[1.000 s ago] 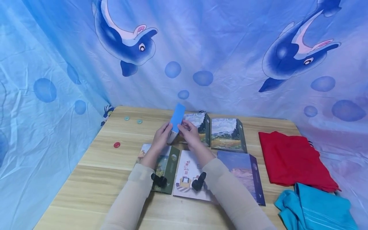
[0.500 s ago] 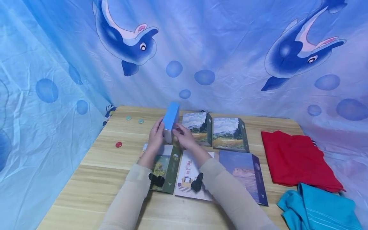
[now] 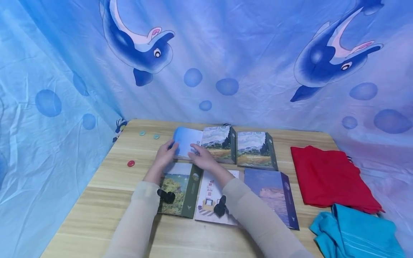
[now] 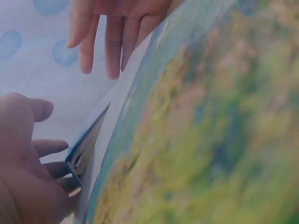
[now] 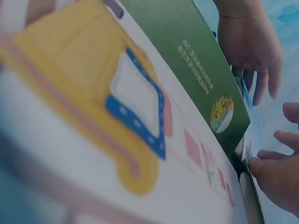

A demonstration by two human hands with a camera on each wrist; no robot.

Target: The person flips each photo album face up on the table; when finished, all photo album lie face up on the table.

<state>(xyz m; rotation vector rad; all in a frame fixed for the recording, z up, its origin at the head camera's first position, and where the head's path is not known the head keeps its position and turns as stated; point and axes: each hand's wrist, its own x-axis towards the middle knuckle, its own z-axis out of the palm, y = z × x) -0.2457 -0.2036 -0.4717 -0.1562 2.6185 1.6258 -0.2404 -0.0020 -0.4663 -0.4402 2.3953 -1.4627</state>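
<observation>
Blue-covered booklet (image 3: 186,145) lies flat just left of the landscape card (image 3: 218,143); I rest left hand (image 3: 164,156) and right hand (image 3: 200,158) on it, fingers spread, squaring edges gently.

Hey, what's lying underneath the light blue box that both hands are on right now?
The light blue box lies on the wooden table, its near edge meeting the green-spined booklet. The left hand and right hand cover that edge, so any overlap is hidden.
</observation>
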